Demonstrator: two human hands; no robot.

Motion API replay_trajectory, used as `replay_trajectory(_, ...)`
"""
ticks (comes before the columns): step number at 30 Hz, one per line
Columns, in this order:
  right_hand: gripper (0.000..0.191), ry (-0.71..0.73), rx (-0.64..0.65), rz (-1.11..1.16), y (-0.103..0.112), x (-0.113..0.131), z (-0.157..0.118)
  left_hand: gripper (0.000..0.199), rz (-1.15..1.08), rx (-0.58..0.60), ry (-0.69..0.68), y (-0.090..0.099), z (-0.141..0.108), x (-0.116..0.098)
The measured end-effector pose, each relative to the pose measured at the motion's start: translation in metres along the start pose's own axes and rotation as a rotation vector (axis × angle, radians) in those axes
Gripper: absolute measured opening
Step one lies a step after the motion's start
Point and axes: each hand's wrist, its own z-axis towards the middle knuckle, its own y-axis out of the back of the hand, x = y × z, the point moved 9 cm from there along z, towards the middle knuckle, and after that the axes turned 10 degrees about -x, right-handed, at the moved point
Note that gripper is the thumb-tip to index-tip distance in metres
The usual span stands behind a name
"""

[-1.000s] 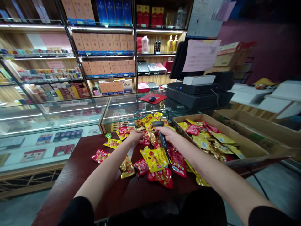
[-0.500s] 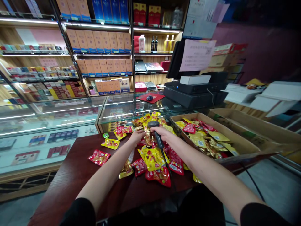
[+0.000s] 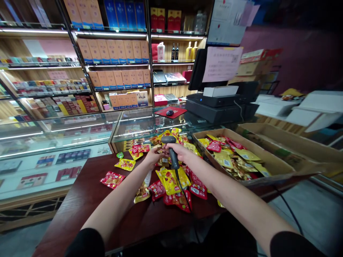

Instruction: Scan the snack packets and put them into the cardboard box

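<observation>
My right hand is wrapped round the handle of a dark grey barcode scanner, whose head points away from me and whose black cable trails down the table. Close beside its head, my left hand has its fingers curled on a gold snack packet, partly hidden by the fingers and the scanner. Below both hands lie yellow snack packets and red snack packets. On the left, a red packet and a yellow packet lie apart from the pile.
An open cardboard box full of packets stands on the right, with another open carton behind it. Glass display counters run beyond the wooden table. A monitor and a red mouse pad are at the back.
The scanner has shifted left and its handle now stands more upright, with its head over my left fingers. My left hand has drawn slightly left and the gold packet has moved with it.
</observation>
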Motion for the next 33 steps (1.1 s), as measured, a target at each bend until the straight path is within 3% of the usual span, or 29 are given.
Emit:
replay_trajectory(6,0.009,0.080,-0.111,-0.034,0.014,-0.001,0.000,0.038,-0.077,-0.053,0.049,0.010,-0.001,-0.007)
replay_trajectory(11,0.007,0.041,-0.045,-0.049,0.010,-0.001,-0.016,0.046,0.001,-0.075,0.141,0.020,0.002,-0.007)
replay_trajectory(16,0.015,0.012,0.015,-0.034,0.007,0.001,-0.026,0.056,0.052,0.000,0.231,0.022,0.001,-0.004)
replay_trajectory(28,0.015,0.049,0.006,-0.053,0.015,-0.004,-0.025,0.045,0.050,0.078,0.212,0.017,0.001,-0.003)
replay_trajectory(33,0.015,0.115,-0.089,-0.058,0.018,0.000,-0.047,0.046,0.045,-0.021,0.207,0.027,0.008,-0.006)
